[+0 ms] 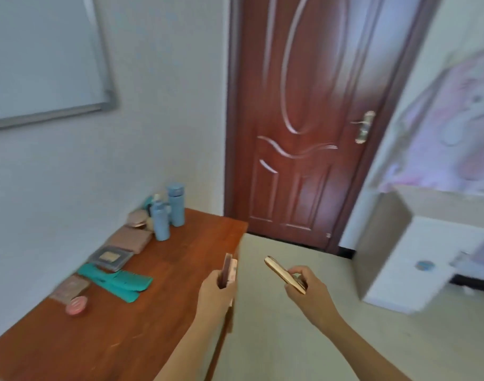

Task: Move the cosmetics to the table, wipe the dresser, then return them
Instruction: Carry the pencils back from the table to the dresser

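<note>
Reddish wood table carries cosmetics along wall side: two blue bottles, teal combs, pink round tin. L hand closed on a brown flat case above table's edge. R hand pinches a gold compact over floor, apart from table.

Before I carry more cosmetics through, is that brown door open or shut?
Shut: the door sits flush in its frame, no gap showing, handle level.
</note>
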`<state>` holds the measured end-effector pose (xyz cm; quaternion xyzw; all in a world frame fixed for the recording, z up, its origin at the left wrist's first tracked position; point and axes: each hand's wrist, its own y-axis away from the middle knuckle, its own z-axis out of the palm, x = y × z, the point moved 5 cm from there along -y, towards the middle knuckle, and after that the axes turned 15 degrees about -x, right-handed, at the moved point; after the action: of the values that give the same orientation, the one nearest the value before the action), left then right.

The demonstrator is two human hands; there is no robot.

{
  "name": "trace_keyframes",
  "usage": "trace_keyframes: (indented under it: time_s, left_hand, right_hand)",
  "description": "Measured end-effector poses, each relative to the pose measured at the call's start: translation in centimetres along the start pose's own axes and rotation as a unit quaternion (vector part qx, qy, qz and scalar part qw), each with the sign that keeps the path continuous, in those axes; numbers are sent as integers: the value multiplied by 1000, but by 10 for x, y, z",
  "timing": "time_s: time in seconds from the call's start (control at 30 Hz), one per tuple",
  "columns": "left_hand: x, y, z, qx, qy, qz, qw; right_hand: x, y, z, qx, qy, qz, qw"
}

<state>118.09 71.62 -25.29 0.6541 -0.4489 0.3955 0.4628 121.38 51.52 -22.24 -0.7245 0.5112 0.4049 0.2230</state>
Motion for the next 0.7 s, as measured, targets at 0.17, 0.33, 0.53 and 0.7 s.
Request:
trace_keyframes:
  time_s: [0.17, 0.33, 0.53, 0.7]
  left_hand:
    - [39, 13, 154, -101, -35, 25, 994]
    - [64, 48, 319, -214, 2, 45, 976]
    - [93, 73, 441, -303, 17, 59, 951]
    - [141, 49, 480, -291, 21, 104, 951]
  right_hand:
    - [82, 90, -102, 91, -15, 57, 994]
    - [164, 196, -202, 183, -42, 112, 976]
    - [223, 278, -284, 270, -56, 145, 950]
    - [242, 276, -330, 290, -44, 143, 945]
